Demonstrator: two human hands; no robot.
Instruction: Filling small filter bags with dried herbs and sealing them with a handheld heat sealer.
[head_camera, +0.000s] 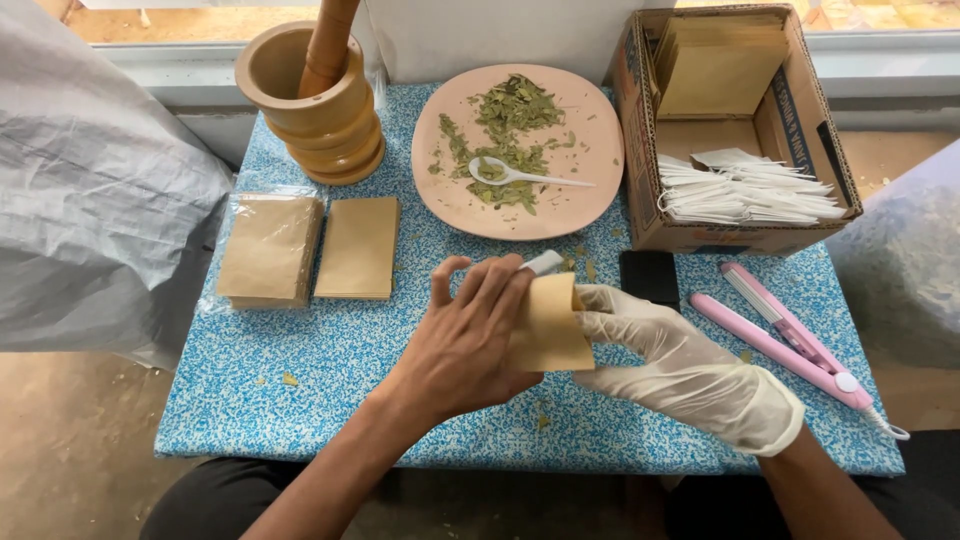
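My bare left hand and my right hand, in a white glove, meet over the middle of the small blue speckled table. Together they hold a small brown paper pouch upright. A white filter bag sticks out at the pouch's top, by my left fingertips. Behind the hands stands a pink plate of dried green leaves with a white plastic spoon lying in them.
A wooden mortar and pestle stands back left. Two stacks of brown pouches lie at the left. A cardboard box with pouches and white filter bags sits at the right. A pink sealing iron and a black object lie nearby.
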